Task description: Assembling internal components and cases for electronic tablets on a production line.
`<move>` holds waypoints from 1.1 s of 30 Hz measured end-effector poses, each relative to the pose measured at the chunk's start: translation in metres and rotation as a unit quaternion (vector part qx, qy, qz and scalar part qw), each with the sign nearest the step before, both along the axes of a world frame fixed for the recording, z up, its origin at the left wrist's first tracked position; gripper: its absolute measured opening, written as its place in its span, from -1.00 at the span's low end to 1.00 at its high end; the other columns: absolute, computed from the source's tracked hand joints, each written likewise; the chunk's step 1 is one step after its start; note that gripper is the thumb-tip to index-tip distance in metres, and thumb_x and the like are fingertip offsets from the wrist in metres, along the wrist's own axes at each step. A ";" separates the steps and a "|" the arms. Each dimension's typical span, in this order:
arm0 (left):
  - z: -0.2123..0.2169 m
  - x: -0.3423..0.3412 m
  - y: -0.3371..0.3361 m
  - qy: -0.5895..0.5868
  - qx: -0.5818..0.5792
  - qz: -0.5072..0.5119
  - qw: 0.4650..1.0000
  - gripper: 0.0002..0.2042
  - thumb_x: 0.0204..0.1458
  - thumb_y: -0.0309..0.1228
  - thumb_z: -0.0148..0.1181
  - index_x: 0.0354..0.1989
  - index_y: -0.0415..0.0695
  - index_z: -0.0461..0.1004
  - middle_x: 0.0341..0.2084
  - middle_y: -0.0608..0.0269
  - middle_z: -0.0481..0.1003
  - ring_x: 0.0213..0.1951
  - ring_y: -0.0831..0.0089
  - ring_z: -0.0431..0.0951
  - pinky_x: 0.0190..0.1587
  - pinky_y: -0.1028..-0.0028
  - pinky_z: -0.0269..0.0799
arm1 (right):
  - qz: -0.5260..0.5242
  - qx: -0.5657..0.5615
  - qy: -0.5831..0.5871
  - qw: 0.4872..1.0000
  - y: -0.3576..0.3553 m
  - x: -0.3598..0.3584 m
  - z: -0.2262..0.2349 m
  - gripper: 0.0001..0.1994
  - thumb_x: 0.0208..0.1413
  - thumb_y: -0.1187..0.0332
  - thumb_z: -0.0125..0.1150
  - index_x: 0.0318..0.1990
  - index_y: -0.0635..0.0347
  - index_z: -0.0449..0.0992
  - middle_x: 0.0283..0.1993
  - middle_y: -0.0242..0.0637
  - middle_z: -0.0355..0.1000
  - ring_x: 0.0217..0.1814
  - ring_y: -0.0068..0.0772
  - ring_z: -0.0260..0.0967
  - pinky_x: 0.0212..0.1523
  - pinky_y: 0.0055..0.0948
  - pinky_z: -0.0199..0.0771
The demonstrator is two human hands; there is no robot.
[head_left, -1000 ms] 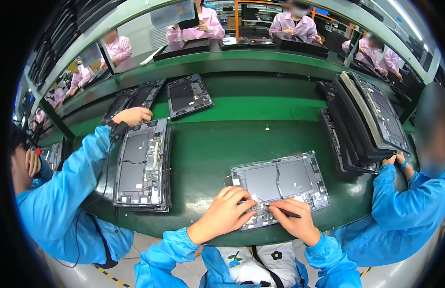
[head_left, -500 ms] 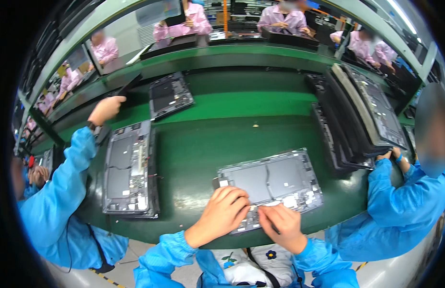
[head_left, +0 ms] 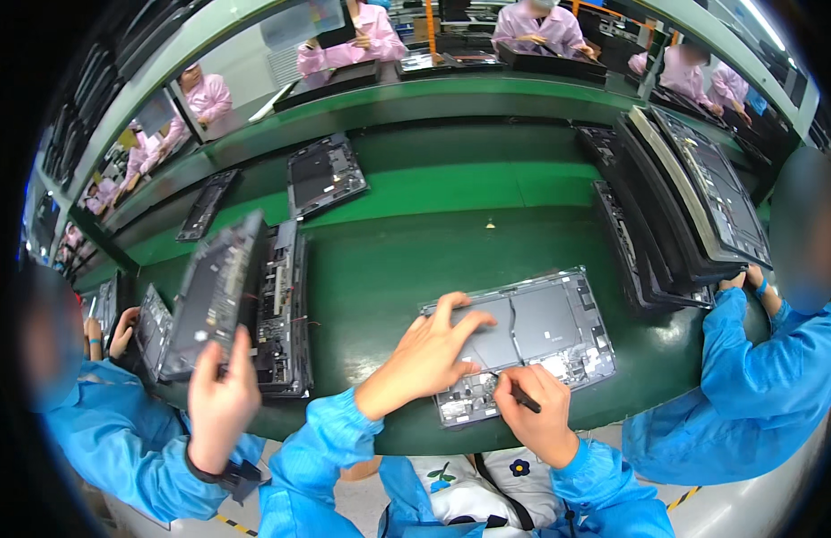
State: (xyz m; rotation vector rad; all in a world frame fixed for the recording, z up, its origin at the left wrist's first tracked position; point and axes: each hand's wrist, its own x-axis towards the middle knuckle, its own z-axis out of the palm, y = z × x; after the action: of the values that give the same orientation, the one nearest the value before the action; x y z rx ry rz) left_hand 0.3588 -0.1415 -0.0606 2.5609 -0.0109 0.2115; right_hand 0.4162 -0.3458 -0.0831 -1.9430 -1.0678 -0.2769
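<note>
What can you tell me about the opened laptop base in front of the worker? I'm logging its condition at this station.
The opened laptop base lies flat and slightly skewed near the front edge of the green bench. It looks like grey metal, with two large dark flat panels inside and small boards and parts along its near edge. The left hand rests spread on its left part; the right hand holds a thin dark tool at its near edge.

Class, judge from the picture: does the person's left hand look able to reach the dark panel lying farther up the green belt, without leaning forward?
Probably not. The left hand rests flat on the open laptop base, while the dark panel lies well up the green belt; nothing blocks the way.
</note>
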 end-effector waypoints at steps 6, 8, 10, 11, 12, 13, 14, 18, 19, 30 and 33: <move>-0.019 -0.013 -0.004 -0.138 -0.013 0.006 0.990 -0.47 -0.05 -0.43 0.42 0.13 -0.13 0.37 0.12 -0.06 0.28 -0.04 -0.11 0.52 0.07 0.07 0.51 | 0.008 0.059 0.085 0.995 -0.009 0.006 -0.014 -0.90 0.00 0.62 0.33 -0.33 0.26 0.57 -0.45 -0.20 0.48 -0.50 -0.23 0.47 -0.47 -0.33 0.46; -0.032 -0.039 -0.004 -0.173 -0.030 0.003 0.984 -0.55 -0.03 -0.42 0.40 0.07 -0.16 0.42 0.06 -0.05 0.34 -0.05 -0.08 0.52 0.10 0.08 0.51 | 0.010 0.041 0.059 0.997 -0.011 0.008 -0.010 -0.90 0.00 0.62 0.34 -0.33 0.27 0.58 -0.44 -0.19 0.49 -0.48 -0.22 0.48 -0.44 -0.33 0.48; -0.041 -0.059 0.001 -0.193 0.070 -0.107 0.973 -0.66 0.00 -0.32 0.38 -0.06 -0.16 0.52 -0.05 0.01 0.45 -0.01 0.00 0.52 0.15 0.08 0.48 | 0.033 0.029 0.054 0.998 -0.010 0.012 -0.004 -0.90 -0.01 0.63 0.34 -0.32 0.29 0.58 -0.43 -0.18 0.50 -0.46 -0.18 0.49 -0.44 -0.31 0.47; -0.043 -0.063 0.003 -0.192 0.072 -0.110 0.973 -0.66 0.00 -0.32 0.38 -0.06 -0.16 0.52 -0.05 0.01 0.45 -0.01 0.00 0.52 0.15 0.08 0.48 | 0.040 0.019 0.043 0.998 -0.009 0.014 -0.004 -0.89 -0.02 0.63 0.34 -0.32 0.29 0.59 -0.43 -0.18 0.50 -0.46 -0.17 0.49 -0.44 -0.31 0.47; -0.043 -0.067 0.005 -0.194 0.088 -0.116 0.970 -0.67 0.01 -0.28 0.38 -0.08 -0.15 0.54 -0.06 0.04 0.48 0.03 0.03 0.52 0.17 0.06 0.47 | 0.037 0.022 0.043 0.998 -0.006 0.016 -0.006 -0.89 -0.02 0.63 0.34 -0.32 0.29 0.59 -0.43 -0.18 0.50 -0.46 -0.17 0.49 -0.44 -0.31 0.47; -0.044 -0.074 0.003 -0.194 0.099 -0.118 0.969 -0.67 0.02 -0.23 0.37 -0.10 -0.14 0.56 -0.07 0.07 0.51 0.06 0.06 0.52 0.19 0.05 0.45 | 0.042 0.030 0.047 0.998 -0.007 0.014 -0.009 -0.89 -0.02 0.63 0.34 -0.32 0.29 0.59 -0.42 -0.18 0.50 -0.46 -0.16 0.48 -0.44 -0.30 0.46; -0.042 -0.073 0.009 -0.195 0.135 -0.140 0.961 -0.63 0.04 -0.17 0.36 -0.06 -0.12 0.56 0.01 0.13 0.52 0.10 0.12 0.52 0.20 0.08 0.45 | 0.048 0.038 0.051 0.997 -0.008 0.012 -0.011 -0.89 -0.02 0.64 0.35 -0.33 0.29 0.58 -0.42 -0.18 0.50 -0.46 -0.15 0.48 -0.45 -0.30 0.46; -0.041 -0.064 0.017 -0.210 0.172 -0.180 0.946 -0.64 0.05 -0.11 0.33 -0.09 -0.09 0.56 -0.01 0.23 0.54 0.06 0.18 0.53 0.20 0.12 0.44 | 0.043 0.046 0.001 0.998 -0.007 0.012 -0.010 -0.88 -0.03 0.63 0.35 -0.32 0.29 0.58 -0.42 -0.19 0.50 -0.46 -0.15 0.46 -0.45 -0.28 0.45; -0.040 -0.064 0.018 -0.210 0.173 -0.181 0.945 -0.64 0.05 -0.11 0.33 -0.09 -0.09 0.56 -0.01 0.23 0.54 0.06 0.18 0.53 0.20 0.12 0.44 | 0.042 0.048 0.000 0.998 -0.007 0.011 -0.010 -0.88 -0.03 0.63 0.35 -0.32 0.29 0.58 -0.42 -0.19 0.50 -0.46 -0.15 0.46 -0.45 -0.28 0.45; -0.035 -0.063 0.007 -0.200 0.048 -0.152 0.967 -0.58 -0.07 -0.15 0.43 -0.10 -0.14 0.58 -0.07 0.18 0.54 0.01 0.14 0.51 0.12 0.14 0.45 | 0.028 0.041 0.053 0.997 -0.016 0.005 -0.006 -0.94 0.04 0.62 0.33 -0.33 0.30 0.59 -0.48 -0.24 0.49 -0.55 -0.35 0.44 -0.52 -0.38 0.41; -0.046 -0.066 0.001 -0.213 -0.003 -0.147 0.966 -0.59 -0.07 -0.19 0.44 -0.09 -0.15 0.57 -0.04 0.16 0.52 0.03 0.08 0.49 0.13 0.09 0.43 | 0.019 0.033 0.078 0.996 -0.024 0.004 -0.011 -0.98 0.09 0.57 0.33 -0.34 0.31 0.60 -0.53 -0.25 0.46 -0.59 -0.41 0.42 -0.53 -0.42 0.40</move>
State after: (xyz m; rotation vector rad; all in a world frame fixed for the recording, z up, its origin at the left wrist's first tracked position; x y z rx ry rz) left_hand 0.2929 -0.1403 -0.1067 2.4189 -0.5460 0.6371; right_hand 0.4206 -0.3701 -0.0944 -1.8516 -0.9800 -0.1347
